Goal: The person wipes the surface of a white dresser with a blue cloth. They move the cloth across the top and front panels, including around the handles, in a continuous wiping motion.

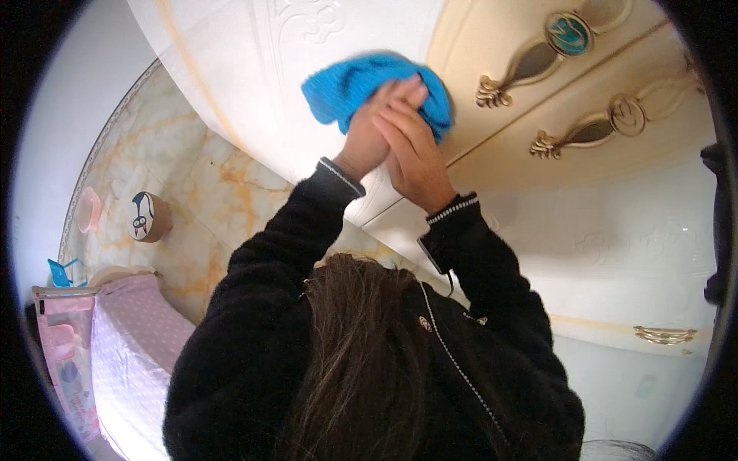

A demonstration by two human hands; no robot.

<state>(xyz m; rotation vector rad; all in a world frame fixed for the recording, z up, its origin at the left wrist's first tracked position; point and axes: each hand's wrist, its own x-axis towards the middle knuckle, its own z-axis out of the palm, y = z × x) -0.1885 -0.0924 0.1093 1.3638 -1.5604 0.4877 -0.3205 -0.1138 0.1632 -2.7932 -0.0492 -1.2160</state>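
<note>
A bright blue cloth [340, 86] lies bunched against the glossy white panel of a wardrobe door [248, 63]. On the cloth is my left hand [366, 135], its blurred fingertips pressing into the fabric. My right hand [421, 164] crosses over the left, with its fingers laid on the back of that hand. The right thumb is hidden, and some left fingers are partly covered. To the right of the cloth are two ornate gold-toned door handles, one with a teal inset [569, 34], the other a plainer handle [625, 115].
Below on the right, a drawer bears a gold handle [666, 335]. Marble-patterned floor [230, 178] spreads to the left, with a cat-painted stool [147, 219] and a pink basin [89, 210]. A bed with a lavender dotted sheet [135, 334] stands at lower left near a blue folding stand [62, 272].
</note>
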